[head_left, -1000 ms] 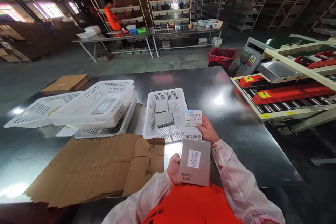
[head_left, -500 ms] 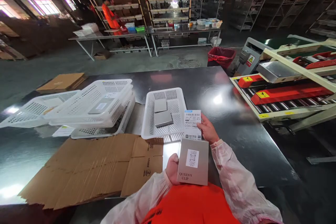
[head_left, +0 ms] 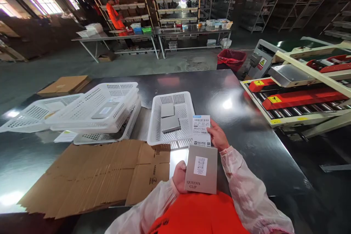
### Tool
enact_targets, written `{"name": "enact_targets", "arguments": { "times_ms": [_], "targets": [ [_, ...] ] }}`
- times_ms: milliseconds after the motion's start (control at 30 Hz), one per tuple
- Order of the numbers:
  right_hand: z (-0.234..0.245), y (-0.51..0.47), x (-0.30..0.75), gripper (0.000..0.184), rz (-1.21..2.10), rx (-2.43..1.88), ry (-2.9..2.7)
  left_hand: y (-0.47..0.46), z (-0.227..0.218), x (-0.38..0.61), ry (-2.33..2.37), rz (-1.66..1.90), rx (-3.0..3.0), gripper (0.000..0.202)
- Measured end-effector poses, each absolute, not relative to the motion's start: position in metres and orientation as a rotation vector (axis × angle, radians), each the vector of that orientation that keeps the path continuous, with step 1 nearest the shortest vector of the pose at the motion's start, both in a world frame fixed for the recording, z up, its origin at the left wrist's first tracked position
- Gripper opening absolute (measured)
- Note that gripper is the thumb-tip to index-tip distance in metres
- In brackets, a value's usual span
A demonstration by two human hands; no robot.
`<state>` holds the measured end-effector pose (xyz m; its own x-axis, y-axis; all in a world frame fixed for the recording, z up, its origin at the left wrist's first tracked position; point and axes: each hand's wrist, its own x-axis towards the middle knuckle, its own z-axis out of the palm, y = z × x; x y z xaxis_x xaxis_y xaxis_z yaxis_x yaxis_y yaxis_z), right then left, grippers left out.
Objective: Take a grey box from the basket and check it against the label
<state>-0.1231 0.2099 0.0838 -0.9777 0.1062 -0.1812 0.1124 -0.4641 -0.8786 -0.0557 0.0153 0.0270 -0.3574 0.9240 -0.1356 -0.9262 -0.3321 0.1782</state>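
Observation:
My left hand (head_left: pixel 178 176) grips a flat grey box (head_left: pixel 201 169) marked "QUEEN'S CLIP", with a white code sticker on its face, held upright close to my chest. My right hand (head_left: pixel 218 136) pinches a white barcode label (head_left: pixel 201 130) just above the box. Right behind the label stands a white perforated basket (head_left: pixel 158 124) with two more grey boxes (head_left: pixel 169 119) lying in it.
Flattened cardboard (head_left: pixel 98 173) lies on the dark table at the left front. Stacked white baskets (head_left: pixel 95 111) sit behind it, one holding a grey box. A roller conveyor (head_left: pixel 298 106) runs along the right. A red-lined bin (head_left: pixel 231 58) and a person in orange (head_left: pixel 115 14) are far back.
Hardly anything differs: both hands, the box and the label stay where they were, apart from a slight shift of the view.

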Motion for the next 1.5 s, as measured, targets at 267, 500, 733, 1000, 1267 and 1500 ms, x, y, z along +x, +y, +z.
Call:
{"name": "enact_targets", "arguments": {
  "times_ms": [267,500,733,1000,1267,1500],
  "targets": [
    [0.0807,0.2114,-0.1226,0.056,-2.674,0.323,1.631,0.0140,0.0257,-0.0555,0.272,1.914,-0.036,0.052],
    [0.0819,0.2115,-0.1218,0.057,-2.715,0.356,1.578,0.0141,0.0268,-0.0553,0.278,1.898,-0.003,0.050],
    [0.0799,0.2133,-0.1202,0.057,-2.713,0.350,1.603,0.0135,0.0267,-0.0549,0.291,1.884,-0.007,0.053],
    [0.0789,0.2142,-0.1200,0.059,-2.731,0.365,1.584,0.0138,0.0279,-0.0542,0.289,1.872,0.008,0.054],
    [0.0790,0.2145,-0.1195,0.060,-2.737,0.377,1.580,0.0134,0.0297,-0.0542,0.300,1.876,0.010,0.057],
    [0.0804,0.2148,-0.1196,0.056,-2.729,0.374,1.596,0.0149,0.0291,-0.0533,0.287,1.886,0.004,0.058]
  ]
}}
